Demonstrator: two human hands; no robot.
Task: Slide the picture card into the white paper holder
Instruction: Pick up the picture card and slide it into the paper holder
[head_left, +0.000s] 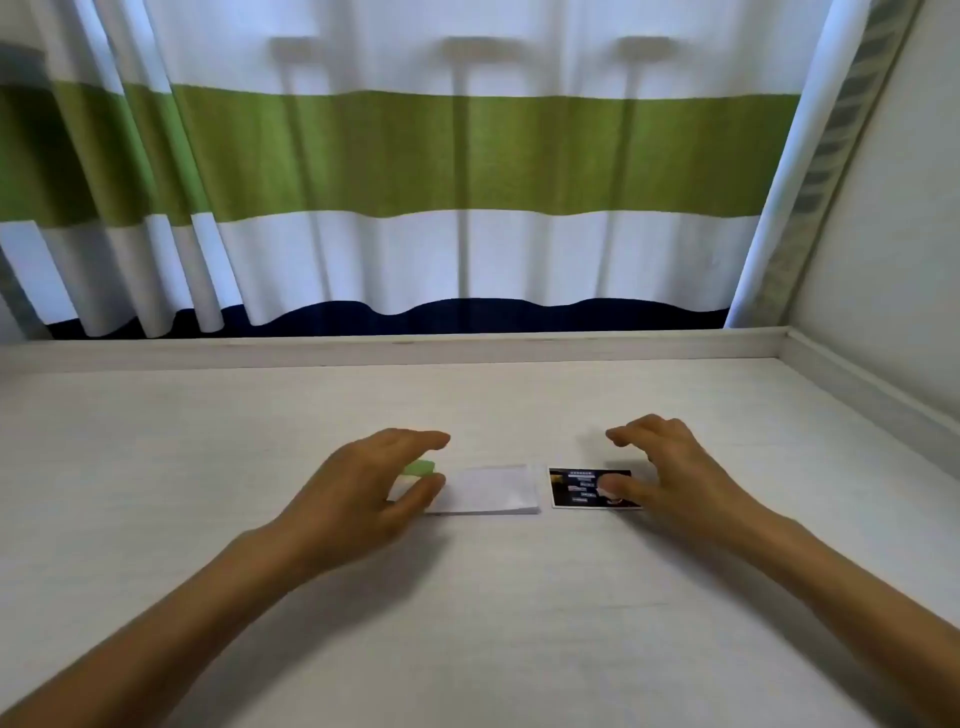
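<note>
The white paper holder (488, 491) lies flat on the pale table, with a green edge (420, 467) showing at its left end. Right beside it, a small gap apart, lies the dark picture card (576, 488) with a white border. My left hand (363, 493) hovers over the holder's left end, fingers apart, thumb near its front-left corner. My right hand (670, 473) arches over the card's right part, its thumb tip resting on the card and its fingers spread above the far edge. The card's right end is hidden by that hand.
The pale wood-grain table (467, 597) has a raised lip along the back (415, 348) and the right side (857, 395). A striped white, green and navy curtain (467, 182) hangs behind the table. A plain wall (909, 234) stands at the right.
</note>
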